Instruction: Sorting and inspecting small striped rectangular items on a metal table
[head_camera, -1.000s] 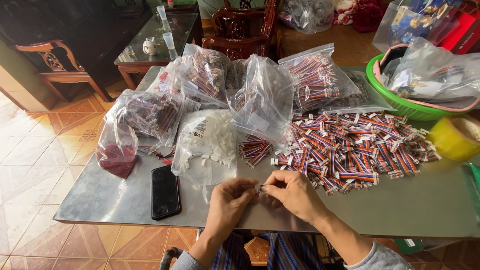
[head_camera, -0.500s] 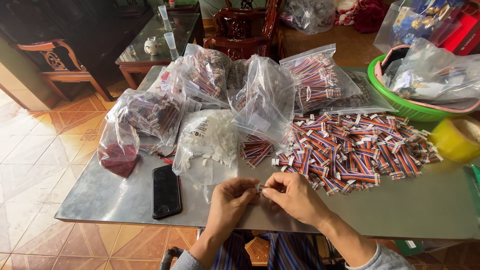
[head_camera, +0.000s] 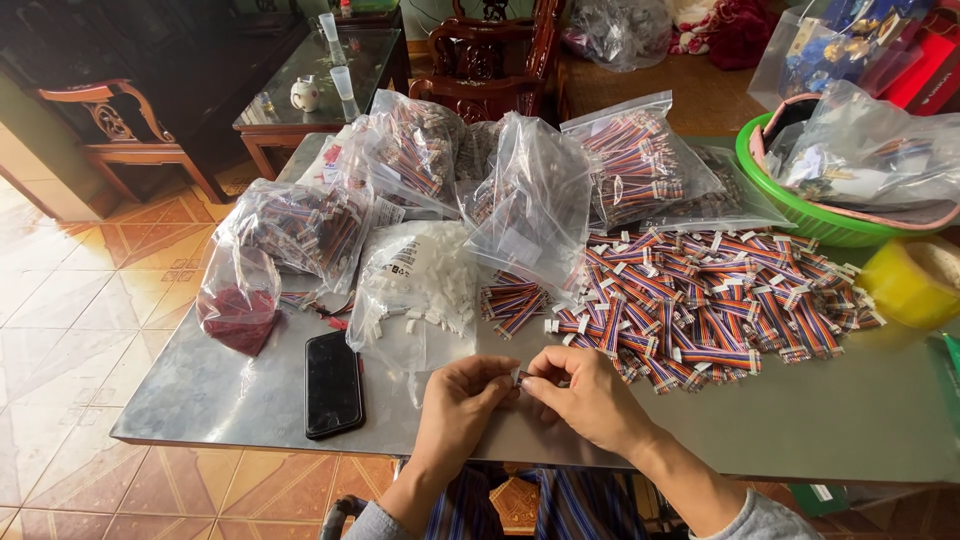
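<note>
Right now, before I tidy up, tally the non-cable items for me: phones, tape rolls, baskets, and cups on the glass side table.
Black phone: 1
Yellow tape roll: 1
Green basket: 1
Clear cups: 2
Total: 5

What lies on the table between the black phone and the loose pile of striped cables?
In the head view, a clear bag of white connectors lies between the phone and the cable pile.

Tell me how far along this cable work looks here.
Done, apparently: a small neat stack of striped cables beside the bag of white connectors. In hand: left hand and right hand pinch one small piece together. Left: the large loose pile of cables, plus several full bags.
</note>
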